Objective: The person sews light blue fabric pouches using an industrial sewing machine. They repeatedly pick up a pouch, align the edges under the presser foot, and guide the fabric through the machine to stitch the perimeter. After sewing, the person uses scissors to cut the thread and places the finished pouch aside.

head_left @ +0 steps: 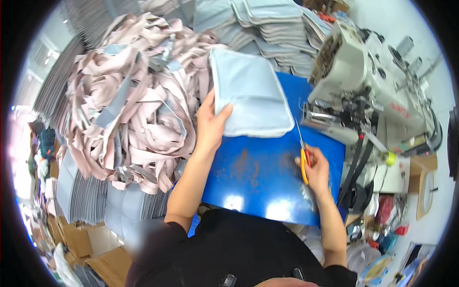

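Observation:
My left hand (212, 123) grips a light grey-blue fabric panel (253, 91) with a pale bound edge and rounded corners. Its thumb lies on the panel's face at the lower left, while the other fingers are mostly hidden behind. In my right hand (317, 171) is a pair of scissors (303, 165) with yellow and red handles. The thin blades point away from me, close to the panel's right corner; whether they touch it I cannot tell. Both hands are over a shiny blue tabletop (253, 191) with brown worn patches.
A big heap of pinkish and grey fabric strips (138, 105) lies to the left. Stacked grey panels (282, 28) stand at the back. On the right is a white industrial sewing machine (377, 86). More stacked grey pieces (88, 198) and cardboard boxes (107, 265) are at lower left.

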The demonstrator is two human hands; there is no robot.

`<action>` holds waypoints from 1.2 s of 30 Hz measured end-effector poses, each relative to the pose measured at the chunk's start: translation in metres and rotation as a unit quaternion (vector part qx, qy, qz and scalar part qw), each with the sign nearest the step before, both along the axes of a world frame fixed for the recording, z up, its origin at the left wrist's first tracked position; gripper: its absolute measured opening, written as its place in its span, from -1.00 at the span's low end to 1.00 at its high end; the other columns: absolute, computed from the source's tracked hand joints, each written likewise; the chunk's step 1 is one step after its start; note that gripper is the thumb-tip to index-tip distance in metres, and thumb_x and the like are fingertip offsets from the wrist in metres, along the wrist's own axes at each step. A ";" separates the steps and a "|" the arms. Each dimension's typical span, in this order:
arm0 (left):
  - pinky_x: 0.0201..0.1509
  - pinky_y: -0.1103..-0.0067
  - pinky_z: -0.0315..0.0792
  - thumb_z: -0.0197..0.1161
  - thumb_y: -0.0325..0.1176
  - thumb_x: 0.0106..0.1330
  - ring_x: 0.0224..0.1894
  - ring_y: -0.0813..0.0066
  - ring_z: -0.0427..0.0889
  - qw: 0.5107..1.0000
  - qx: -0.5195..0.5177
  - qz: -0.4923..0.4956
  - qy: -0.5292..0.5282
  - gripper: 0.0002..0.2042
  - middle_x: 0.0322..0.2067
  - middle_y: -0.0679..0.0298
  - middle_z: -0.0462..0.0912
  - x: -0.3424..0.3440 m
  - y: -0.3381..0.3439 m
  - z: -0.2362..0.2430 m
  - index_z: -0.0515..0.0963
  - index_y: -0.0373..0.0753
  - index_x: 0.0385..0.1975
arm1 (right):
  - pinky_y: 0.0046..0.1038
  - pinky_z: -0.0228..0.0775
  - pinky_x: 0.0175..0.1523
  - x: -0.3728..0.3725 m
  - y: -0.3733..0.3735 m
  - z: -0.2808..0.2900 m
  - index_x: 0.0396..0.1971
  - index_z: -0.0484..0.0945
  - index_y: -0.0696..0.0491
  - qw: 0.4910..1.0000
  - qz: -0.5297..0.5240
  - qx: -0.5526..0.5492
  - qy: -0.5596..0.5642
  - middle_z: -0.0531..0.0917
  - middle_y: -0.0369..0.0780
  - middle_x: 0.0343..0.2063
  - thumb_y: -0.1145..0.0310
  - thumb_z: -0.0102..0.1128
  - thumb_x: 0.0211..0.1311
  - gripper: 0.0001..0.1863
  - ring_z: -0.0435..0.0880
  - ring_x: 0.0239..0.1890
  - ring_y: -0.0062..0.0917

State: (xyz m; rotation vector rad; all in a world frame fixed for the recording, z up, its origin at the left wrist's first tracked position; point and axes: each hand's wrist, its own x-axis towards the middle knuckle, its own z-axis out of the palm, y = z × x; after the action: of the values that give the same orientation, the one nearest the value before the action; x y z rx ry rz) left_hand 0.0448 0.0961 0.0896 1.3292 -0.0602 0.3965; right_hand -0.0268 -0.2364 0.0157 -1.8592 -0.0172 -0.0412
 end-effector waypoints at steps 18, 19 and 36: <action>-0.41 0.49 0.55 0.30 -0.33 0.33 -0.43 0.45 0.65 0.925 0.343 0.138 -0.085 -0.73 -0.36 0.22 0.71 0.231 0.176 0.344 0.69 -0.34 -0.06 | -0.42 0.47 -0.34 -0.037 -0.017 0.030 0.06 0.49 0.13 0.988 -0.030 -0.151 -0.010 0.64 -0.21 -0.50 0.38 0.50 0.16 -0.50 0.62 -0.51 -0.51; -0.40 0.52 0.55 0.36 -0.33 0.29 -0.44 0.47 0.65 0.897 0.414 0.121 -0.096 -0.70 -0.38 0.24 0.72 0.188 0.166 0.372 0.70 -0.34 -0.04 | -0.42 0.48 -0.31 -0.038 -0.017 0.037 0.03 0.50 0.13 0.978 -0.039 -0.203 -0.021 0.64 -0.21 -0.49 0.41 0.46 0.18 -0.55 0.63 -0.49 -0.49; -0.05 0.45 0.56 0.43 -0.09 0.28 -0.14 0.43 0.71 0.601 0.789 0.050 0.120 -0.65 -0.25 0.19 0.73 -0.029 0.253 0.312 0.70 -0.29 -0.18 | -0.22 0.43 0.16 -0.051 -0.025 0.014 -0.06 0.65 0.18 0.930 -0.021 -0.303 -0.207 0.57 -0.04 -0.02 0.50 0.35 0.17 -0.69 0.57 0.06 -0.13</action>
State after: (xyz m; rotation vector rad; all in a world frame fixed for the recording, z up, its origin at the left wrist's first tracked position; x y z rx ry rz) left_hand 0.0159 0.3491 0.4015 3.1899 -0.1208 0.1695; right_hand -0.0779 -0.2613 0.0298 -2.4368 -0.3143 -0.5100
